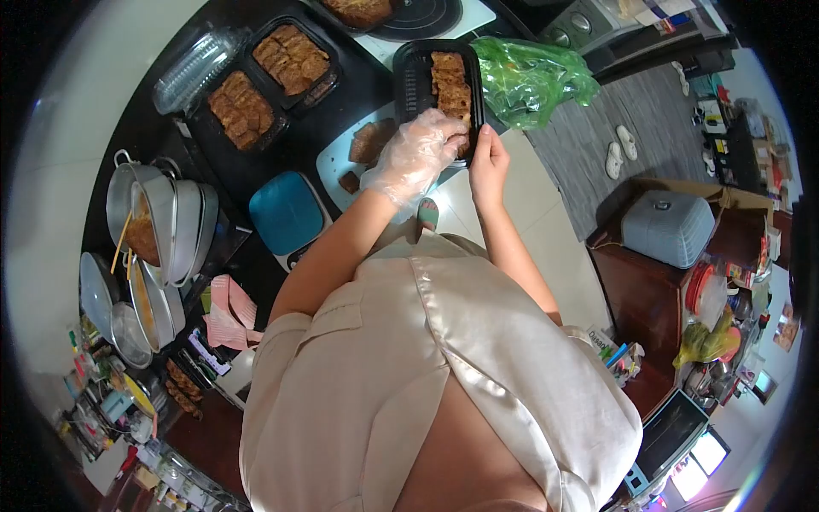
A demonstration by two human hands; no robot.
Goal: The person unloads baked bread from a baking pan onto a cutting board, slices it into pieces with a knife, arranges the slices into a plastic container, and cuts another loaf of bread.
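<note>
My left hand [418, 158], in a clear plastic glove, reaches into a black plastic food tray [412, 102]. Its fingers are curled onto the near end of a row of browned, sliced food [450, 81], partly hiding it. My right hand [489, 166] is bare and grips the tray's near right edge, thumb on the rim. Beneath the gloved wrist, a pale blue board [334, 160] carries a larger browned slab [370, 142] and a small piece [349, 182].
Two filled black trays [241, 111] [291, 61] stand left, one with a clear lid [200, 72]. A teal-topped scale [288, 213] lies nearer. Metal bowls [153, 213] with chopsticks crowd the left. A green plastic bag [533, 81] sits right of the tray, by the counter's edge.
</note>
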